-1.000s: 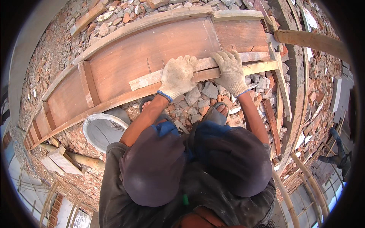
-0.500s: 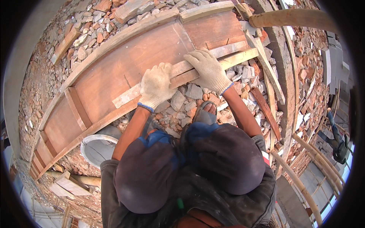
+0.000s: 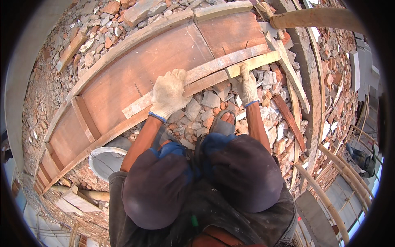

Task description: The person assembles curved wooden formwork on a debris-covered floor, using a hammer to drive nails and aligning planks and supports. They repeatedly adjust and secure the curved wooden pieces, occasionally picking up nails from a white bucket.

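A long plywood panel (image 3: 164, 55) framed with wooden battens lies across the rubble in front of me. A loose-looking wooden strip (image 3: 230, 59) rests along its near side, beside the near edge batten (image 3: 205, 82). Nails (image 3: 138, 88) stick up near the strip. My left hand (image 3: 169, 92), in a knitted off-white glove, is closed over the strip and the edge batten. Farther right, my gloved right hand (image 3: 247, 87) grips the near edge batten at its pale yellow length, one digit on top and the other fingers partly hidden below.
Broken brick and concrete rubble (image 3: 210, 99) surrounds my sandalled feet. A round grey bucket (image 3: 106, 160) stands near my left knee. Loose planks (image 3: 288, 70) and a reddish wood piece (image 3: 289, 122) lie to the right. A thick pole (image 3: 317, 20) crosses the upper right.
My right hand has come off the top of the strip and moved right and nearer, onto the edge batten. My left hand stays in place.
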Demonstrator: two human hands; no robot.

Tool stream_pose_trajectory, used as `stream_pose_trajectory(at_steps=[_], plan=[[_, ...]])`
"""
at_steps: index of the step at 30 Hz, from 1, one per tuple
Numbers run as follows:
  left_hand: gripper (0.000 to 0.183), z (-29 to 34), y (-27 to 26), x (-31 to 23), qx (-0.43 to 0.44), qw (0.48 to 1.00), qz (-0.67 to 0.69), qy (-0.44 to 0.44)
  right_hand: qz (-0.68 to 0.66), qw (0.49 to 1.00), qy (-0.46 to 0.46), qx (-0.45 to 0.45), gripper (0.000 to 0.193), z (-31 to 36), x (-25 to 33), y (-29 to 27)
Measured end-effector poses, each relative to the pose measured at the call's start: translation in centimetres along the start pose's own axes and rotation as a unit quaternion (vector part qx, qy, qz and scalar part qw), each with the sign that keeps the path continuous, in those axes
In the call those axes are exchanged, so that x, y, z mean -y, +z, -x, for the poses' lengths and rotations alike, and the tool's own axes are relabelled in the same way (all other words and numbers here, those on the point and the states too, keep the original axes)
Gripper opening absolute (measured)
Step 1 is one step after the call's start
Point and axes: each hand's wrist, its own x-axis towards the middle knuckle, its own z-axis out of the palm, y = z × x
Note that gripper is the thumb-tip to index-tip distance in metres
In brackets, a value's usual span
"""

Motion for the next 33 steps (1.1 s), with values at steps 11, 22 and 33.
stream_pose_trajectory(at_steps=[11,22,33], plan=[[0.058,-0.2,-0.4,-0.2,0.01,1.0,-0.006,-0.003,0.259,0.955,-0.108,-0.097,0.061,1.4,0.0,4.1],[0.057,-0.5,-0.7,-0.7,0.015,1.0,-0.013,-0.003,-0.032,0.989,-0.14,-0.021,0.044,-0.6,-4.2,3.7],[0.066,-2.0,-1.9,-1.5,0.094,0.995,-0.004,-0.03,-0.048,0.981,-0.16,-0.095,0.047,2.9,-1.6,8.9]])
